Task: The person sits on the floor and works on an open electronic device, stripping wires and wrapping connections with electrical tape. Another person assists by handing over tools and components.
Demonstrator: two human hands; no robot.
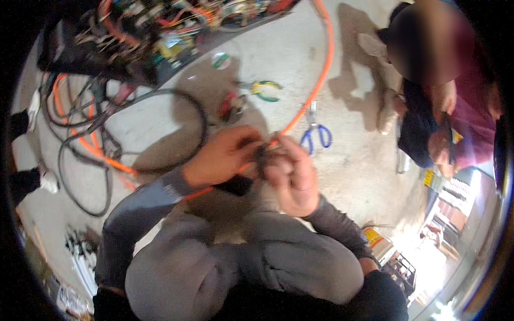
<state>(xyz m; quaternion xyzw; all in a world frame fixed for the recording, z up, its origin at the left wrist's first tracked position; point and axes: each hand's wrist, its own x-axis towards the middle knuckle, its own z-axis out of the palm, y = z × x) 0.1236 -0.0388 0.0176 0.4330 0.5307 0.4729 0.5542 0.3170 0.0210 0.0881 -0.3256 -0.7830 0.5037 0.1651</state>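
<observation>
this is a workshop, and a rough one. the floor [356, 171] around us is bare, grey and stained, like concrete, and the tools simply lie on it: yellow-and-green pliers [266, 90] and a blue-handled tool [324, 136] near them. ahead sits a black case [131, 74], open, crammed with tangled wires [115, 27] and parts. a thick orange cord [325, 64] and a black cable [201, 109] loop across the ground. over on the right, toward the glare [428, 267], i can see a bucket [377, 245] and a dark crate [401, 271].
</observation>
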